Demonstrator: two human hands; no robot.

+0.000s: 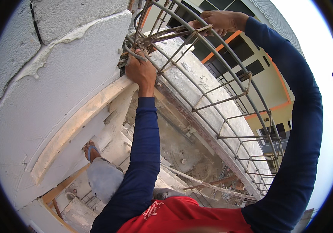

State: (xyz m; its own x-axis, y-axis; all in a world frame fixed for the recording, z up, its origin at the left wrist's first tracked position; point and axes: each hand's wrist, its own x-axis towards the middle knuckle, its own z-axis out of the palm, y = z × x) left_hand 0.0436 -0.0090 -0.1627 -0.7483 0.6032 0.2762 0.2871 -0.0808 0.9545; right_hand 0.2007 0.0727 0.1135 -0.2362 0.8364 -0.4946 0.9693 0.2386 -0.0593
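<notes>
A long cage of rusty steel bars (pixel 220 97) runs along the top of a curved concrete beam (pixel 209 112) from the upper middle toward the lower right. My left hand (pixel 140 72) grips the cage's end where the bars meet the white block wall (pixel 57 77). My right hand (pixel 217 21) is closed over the upper bars of the cage, a little farther along. Both arms wear dark blue sleeves. What the left fingers pinch is hidden among the bars.
A wooden form board (pixel 77 124) edges the wall below my left hand. My foot in a blue sandal (pixel 92 150) stands on a ledge. Rubble and planks lie on the floor (pixel 197 167) below. A yellow building with orange trim (pixel 267 81) stands beyond.
</notes>
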